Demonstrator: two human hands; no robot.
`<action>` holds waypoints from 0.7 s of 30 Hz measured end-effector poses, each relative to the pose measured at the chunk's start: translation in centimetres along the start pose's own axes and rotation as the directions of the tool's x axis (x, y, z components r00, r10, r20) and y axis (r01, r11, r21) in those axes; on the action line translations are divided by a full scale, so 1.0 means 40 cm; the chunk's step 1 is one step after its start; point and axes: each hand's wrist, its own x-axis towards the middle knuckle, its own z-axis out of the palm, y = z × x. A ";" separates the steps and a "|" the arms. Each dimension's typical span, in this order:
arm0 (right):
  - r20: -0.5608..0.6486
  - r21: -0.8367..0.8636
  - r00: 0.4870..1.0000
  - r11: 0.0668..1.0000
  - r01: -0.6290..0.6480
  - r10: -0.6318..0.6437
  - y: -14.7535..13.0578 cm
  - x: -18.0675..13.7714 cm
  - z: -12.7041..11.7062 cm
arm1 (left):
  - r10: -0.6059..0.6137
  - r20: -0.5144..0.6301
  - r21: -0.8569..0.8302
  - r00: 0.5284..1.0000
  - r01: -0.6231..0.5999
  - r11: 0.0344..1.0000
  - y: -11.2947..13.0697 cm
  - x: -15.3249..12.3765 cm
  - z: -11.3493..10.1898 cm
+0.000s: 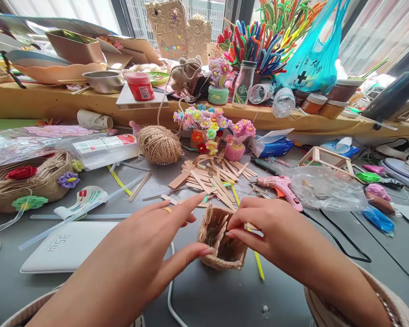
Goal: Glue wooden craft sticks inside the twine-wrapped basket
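A small twine-wrapped basket (221,245) stands on the grey table (225,299) in front of me. My left hand (163,240) reaches toward it with fingers stretched out, the thumb tip touching the basket's left side; a gold ring sits on one finger. My right hand (259,227) pinches the basket's right rim between thumb and fingers. A pile of wooden craft sticks (211,179) lies just behind the basket, and a yellow strip (258,265) runs under my right hand.
A pink glue gun (282,187) with a black cord lies right of the sticks. A ball of jute twine (160,144), pipe-cleaner flower pots (236,141), a woven basket (30,179) and a white flat box (68,247) surround the spot. A cluttered wooden shelf (54,102) runs behind.
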 end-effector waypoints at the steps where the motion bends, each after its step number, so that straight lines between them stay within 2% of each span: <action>1: 0.010 0.011 1.000 1.000 0.001 -0.001 0.000 0.001 0.005 | 0.036 -0.037 0.029 0.999 -0.035 0.999 0.001 0.007 -0.003; 6: 0.054 0.012 0.999 1.000 0.000 0.000 0.001 -0.002 0.020 | 0.164 -0.101 0.063 0.981 -0.158 0.985 0.034 0.068 -0.041; 10: 0.032 -0.009 0.999 1.000 -0.010 0.011 -0.001 -0.003 0.023 | 0.168 -0.045 -0.018 0.985 -0.169 0.985 0.060 0.102 -0.057; 15: 0.031 -0.030 0.999 0.999 -0.033 0.034 -0.008 0.003 0.020 | 0.164 0.032 -0.173 0.986 -0.156 0.972 0.066 0.113 -0.039; 21: -0.029 -0.024 0.999 0.999 -0.036 0.036 -0.004 0.005 0.021 | 0.135 0.061 -0.150 0.989 -0.125 0.981 0.042 0.112 -0.018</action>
